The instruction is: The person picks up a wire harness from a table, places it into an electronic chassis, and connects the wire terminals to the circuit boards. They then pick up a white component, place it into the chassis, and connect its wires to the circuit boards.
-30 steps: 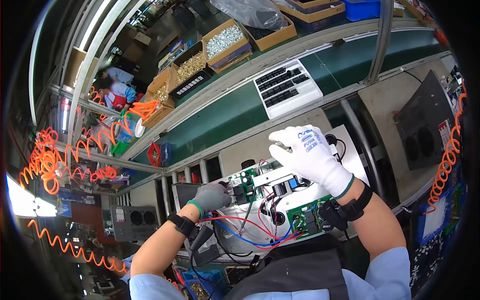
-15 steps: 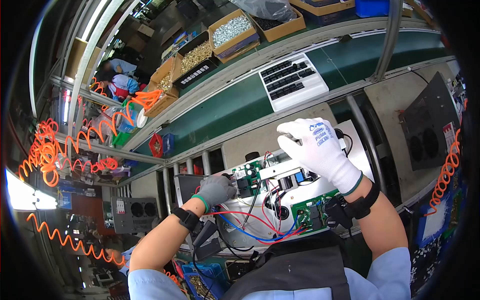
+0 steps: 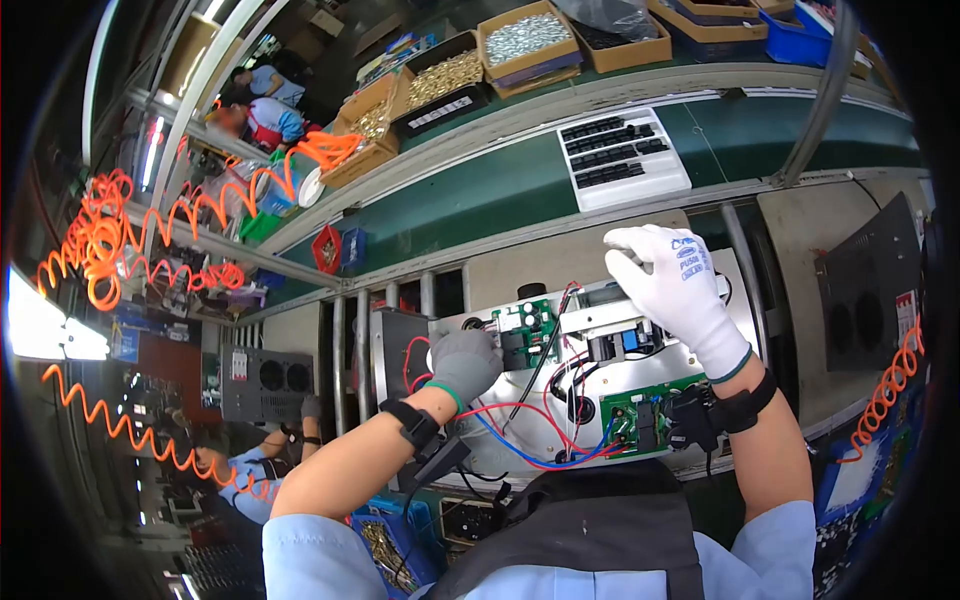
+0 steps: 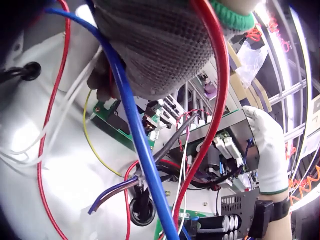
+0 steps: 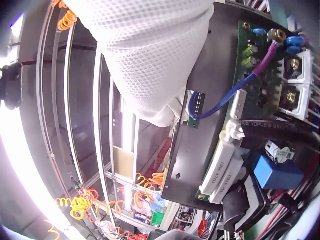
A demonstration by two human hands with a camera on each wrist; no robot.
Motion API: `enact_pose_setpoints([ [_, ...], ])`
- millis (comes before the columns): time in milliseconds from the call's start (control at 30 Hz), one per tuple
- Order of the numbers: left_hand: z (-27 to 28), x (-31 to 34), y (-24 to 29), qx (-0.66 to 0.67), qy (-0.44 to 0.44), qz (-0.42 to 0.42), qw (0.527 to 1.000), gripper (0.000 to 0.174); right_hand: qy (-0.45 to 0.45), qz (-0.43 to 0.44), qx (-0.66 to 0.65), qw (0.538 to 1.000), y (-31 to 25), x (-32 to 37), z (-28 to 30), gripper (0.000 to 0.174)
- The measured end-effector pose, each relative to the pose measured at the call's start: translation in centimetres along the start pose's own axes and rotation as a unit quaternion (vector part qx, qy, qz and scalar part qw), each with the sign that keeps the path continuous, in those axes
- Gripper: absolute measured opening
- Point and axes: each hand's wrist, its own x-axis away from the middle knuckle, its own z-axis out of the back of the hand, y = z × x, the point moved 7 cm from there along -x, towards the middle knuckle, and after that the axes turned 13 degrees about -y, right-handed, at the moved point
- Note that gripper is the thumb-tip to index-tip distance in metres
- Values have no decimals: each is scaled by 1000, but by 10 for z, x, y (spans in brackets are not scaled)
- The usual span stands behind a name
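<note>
My left hand (image 3: 468, 362), in a grey glove, is curled beside a green circuit board (image 3: 530, 318) at the left of a white metal base plate (image 3: 490, 445). In the left wrist view a bit of red wire (image 4: 111, 84) shows between its bent fingertips. Thick red and blue wires (image 4: 131, 112) cross in front of that hand. My right hand (image 3: 675, 285), in a white glove, grips the upper edge of an upright metal bracket (image 5: 187, 157). White resistors (image 5: 218, 172) and a blue component (image 5: 277, 172) sit by the bracket.
A second circuit board (image 3: 640, 422) lies at the plate's near right. Beyond the rollers, a white tray (image 3: 625, 190) of black parts stands on the green belt, with boxes of screws (image 3: 525, 40) behind. Orange coiled hoses (image 3: 100, 260) hang at left; a grey unit (image 3: 870, 285) stands right.
The head view has shifted, so the bench appears lower and further right. My left hand stays by the circuit board, and a red wire loop now shows beside it. The right hand keeps its hold.
</note>
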Motion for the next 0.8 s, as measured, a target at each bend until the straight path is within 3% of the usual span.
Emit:
enact_pose_setpoints([
  [133,2,1,0,-8,37,-42,998,27,17,4,-7,1000,0,2,-1,27],
  [200,8,0,4,-16,-8,-120,993,29,22,11,6,1000,1,5,1,28],
  [233,10,3,7,-15,-63,-132,989,29,10,-3,6,1000,1,6,1,29],
  [267,10,3,11,-15,-61,-138,988,29,12,-6,11,1000,1,6,3,29],
  [333,9,3,7,-24,-29,-71,997,29,-5,-17,15,1000,3,5,-1,31],
  [467,5,6,12,-31,-18,-32,999,28,-30,-52,-7,998,0,1,-1,31],
  [533,2,8,9,-22,34,-40,998,29,-27,-55,43,997,-1,2,-2,32],
  [600,1,11,9,-37,-8,-65,997,29,-30,-58,53,996,-2,4,-1,32],
  [633,2,15,7,-32,21,-90,995,29,-19,-38,51,998,0,4,-3,31],
  [667,15,28,3,2,152,-136,979,24,-11,-21,48,999,1,5,-2,30],
  [733,54,56,-17,59,278,-150,947,23,-1,-33,37,999,0,6,3,29],
  [800,73,77,-22,64,240,-192,949,24,-14,-37,49,998,-3,5,1,28],
])
